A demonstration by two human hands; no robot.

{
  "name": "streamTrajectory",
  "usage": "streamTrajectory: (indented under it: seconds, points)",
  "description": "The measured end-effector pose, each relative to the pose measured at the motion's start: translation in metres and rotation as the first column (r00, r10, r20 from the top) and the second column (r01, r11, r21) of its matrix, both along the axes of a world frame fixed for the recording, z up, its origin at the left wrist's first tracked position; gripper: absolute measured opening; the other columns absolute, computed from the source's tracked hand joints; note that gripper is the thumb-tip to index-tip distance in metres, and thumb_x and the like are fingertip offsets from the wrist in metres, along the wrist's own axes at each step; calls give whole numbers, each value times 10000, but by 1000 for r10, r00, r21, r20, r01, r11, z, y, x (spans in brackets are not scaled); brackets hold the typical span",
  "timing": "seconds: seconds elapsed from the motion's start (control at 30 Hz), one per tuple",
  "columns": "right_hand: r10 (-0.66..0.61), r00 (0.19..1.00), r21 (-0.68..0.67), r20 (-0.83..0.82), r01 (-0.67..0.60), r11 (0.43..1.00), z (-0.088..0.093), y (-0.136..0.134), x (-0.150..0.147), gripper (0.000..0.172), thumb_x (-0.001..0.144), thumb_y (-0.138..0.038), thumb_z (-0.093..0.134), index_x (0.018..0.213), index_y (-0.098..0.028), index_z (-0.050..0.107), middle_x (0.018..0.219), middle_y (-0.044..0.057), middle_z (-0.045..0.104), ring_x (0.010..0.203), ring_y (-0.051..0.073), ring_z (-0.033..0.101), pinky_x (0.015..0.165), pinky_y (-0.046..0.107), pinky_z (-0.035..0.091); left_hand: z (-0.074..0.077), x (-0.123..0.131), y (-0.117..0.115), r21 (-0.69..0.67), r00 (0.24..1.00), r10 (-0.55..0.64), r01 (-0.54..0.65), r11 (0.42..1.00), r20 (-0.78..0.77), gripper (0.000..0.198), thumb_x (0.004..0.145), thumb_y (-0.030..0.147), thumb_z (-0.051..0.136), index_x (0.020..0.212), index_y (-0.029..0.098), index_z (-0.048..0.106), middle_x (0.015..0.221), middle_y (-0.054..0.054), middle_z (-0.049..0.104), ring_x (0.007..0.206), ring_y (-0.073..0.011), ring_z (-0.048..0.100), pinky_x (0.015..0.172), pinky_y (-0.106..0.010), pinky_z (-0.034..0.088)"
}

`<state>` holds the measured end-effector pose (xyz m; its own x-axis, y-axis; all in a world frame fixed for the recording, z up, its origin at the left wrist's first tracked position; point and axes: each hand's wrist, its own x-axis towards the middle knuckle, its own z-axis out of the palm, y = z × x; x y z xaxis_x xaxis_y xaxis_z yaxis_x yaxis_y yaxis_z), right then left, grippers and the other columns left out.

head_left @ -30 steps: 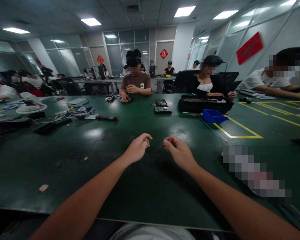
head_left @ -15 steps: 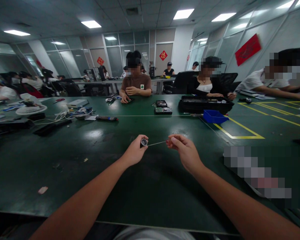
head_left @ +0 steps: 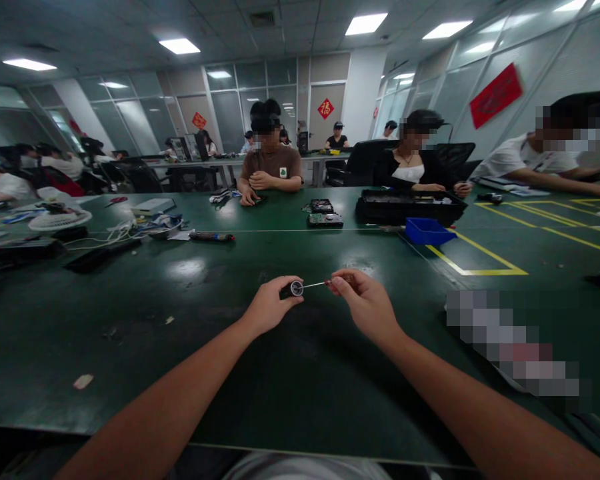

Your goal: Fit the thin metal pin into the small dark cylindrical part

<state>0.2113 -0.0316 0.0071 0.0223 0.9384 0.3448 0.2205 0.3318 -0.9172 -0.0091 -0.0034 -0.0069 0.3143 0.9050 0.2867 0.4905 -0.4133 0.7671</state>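
Note:
In the middle of the head view my left hand is closed round a small black cylinder with a silvery rim. Its hollow end faces right and toward me. My right hand pinches a thin screwdriver with a bright metal shaft and a reddish part at the fingertips; most of its handle is hidden by the fingers. The shaft points left, its tip at the cylinder's open end. Whether the tip touches anything inside I cannot make out. Both hands are held above the green table.
Beyond my hands lie hard drives, a blue bin and a black casing. A dark pen-like tool, cables and a white fan grille are on the left. A blurred-out object lies right. Co-workers sit opposite.
The cylinder has turned in my left hand, its open end swinging toward the right. The screwdriver's tip now meets that opening instead of passing beside the rim. My hands have drawn slightly closer.

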Motion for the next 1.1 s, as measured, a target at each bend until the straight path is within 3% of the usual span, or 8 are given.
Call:
streamTrajectory:
  seconds: [0.2, 0.37, 0.47, 0.57, 0.67, 0.77, 0.93, 1.1]
  points:
    - [-113, 984, -7, 136, 115, 993, 5, -3, 1, 318, 903, -495, 591, 909, -198, 704, 797, 55, 724, 725, 209, 659, 651, 331, 480, -3, -3, 2, 66, 999, -13, 15, 998, -36, 363, 838, 224, 727, 1197, 252, 688, 1210, -39, 704, 1151, -241, 626, 1052, -418, 440]
    - [-194, 922, 26, 334, 197, 980, 10, -7, 1, 526, 894, -600, 564, 529, -221, 556, 464, -15, 503, 447, 140, 454, 463, 293, 305, -2, -5, 2, 109, 995, -43, 53, 993, -93, 353, 838, 245, 733, 1189, 247, 690, 1158, -50, 705, 1098, -242, 631, 1001, -410, 460]
    - [-192, 893, 71, 406, 179, 981, 10, -7, 1, 547, 909, -579, 549, 495, -223, 525, 448, -17, 480, 440, 136, 446, 466, 296, 281, -2, -5, 2, 120, 992, -42, 56, 991, -119, 355, 837, 255, 736, 1189, 249, 691, 1146, -52, 705, 1084, -242, 632, 990, -407, 463]
    - [-142, 885, 51, 443, 133, 990, 7, -6, 0, 462, 908, -550, 573, 583, -224, 614, 515, 7, 593, 485, 166, 539, 497, 308, 342, -3, -7, 3, 130, 990, -31, 48, 990, -135, 356, 831, 229, 739, 1183, 240, 695, 1148, -56, 708, 1089, -242, 631, 997, -403, 458]
    - [-21, 927, 40, 374, 6, 999, 3, -5, 0, 227, 912, -420, 598, 890, -236, 729, 793, 40, 750, 699, 217, 685, 652, 341, 488, -3, -9, 5, 136, 991, -16, 35, 990, -133, 360, 831, 211, 737, 1188, 236, 693, 1145, -53, 711, 1089, -237, 635, 997, -394, 457]
    - [80, 943, 40, 324, -98, 994, -1, -5, -1, 218, 921, -339, 580, 1069, -254, 715, 1016, 47, 764, 906, 232, 712, 810, 378, 524, -3, -9, 6, 142, 991, -7, 27, 990, -134, 364, 836, 213, 735, 1196, 235, 687, 1169, -52, 708, 1107, -235, 632, 1002, -392, 452]
    - [51, 943, -42, 328, -40, 998, -2, -2, 0, 385, 994, -465, 430, 963, -240, 742, 854, 50, 746, 735, 227, 684, 652, 358, 491, -4, -7, 5, 144, 988, -27, 49, 988, -153, 359, 836, 223, 740, 1191, 234, 687, 1163, -51, 711, 1100, -237, 631, 998, -396, 451]
    - [28, 956, -21, 293, -23, 1000, -1, -3, 0, 316, 957, -397, 502, 1199, -238, 629, 859, 39, 703, 716, 218, 650, 630, 346, 469, -3, -7, 3, 133, 980, -67, 94, 987, -189, 351, 849, 225, 721, 1198, 235, 683, 1187, -57, 705, 1120, -247, 618, 1002, -413, 444]
